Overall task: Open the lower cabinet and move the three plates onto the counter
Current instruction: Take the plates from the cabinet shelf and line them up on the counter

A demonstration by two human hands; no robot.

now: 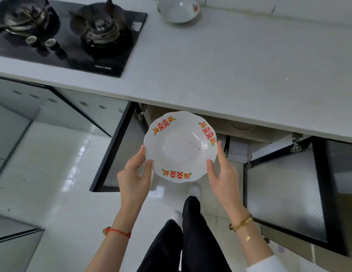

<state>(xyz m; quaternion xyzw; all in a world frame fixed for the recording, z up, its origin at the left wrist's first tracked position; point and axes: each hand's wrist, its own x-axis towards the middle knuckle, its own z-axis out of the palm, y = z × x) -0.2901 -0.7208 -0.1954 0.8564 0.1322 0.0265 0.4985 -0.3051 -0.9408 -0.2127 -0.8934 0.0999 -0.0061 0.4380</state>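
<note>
A white scalloped plate [180, 146] with red and orange flower marks is held level in front of the open lower cabinet [249, 132], below the counter edge. My left hand [135, 173] grips its left rim and my right hand [222, 169] grips its right rim. A second white plate [179, 11] lies on the grey counter [230, 61] at the back. Inside the cabinet the pale rim of another plate [241, 127] shows faintly in the shade. Both cabinet doors, the left door [116, 154] and the right door [289, 193], stand swung out.
A black two-burner gas hob [73, 36] fills the counter's left part. Closed glass-fronted cabinets [53, 107] run to the left. My legs and white shoes [191, 222] stand on the glossy tiled floor between the two open doors.
</note>
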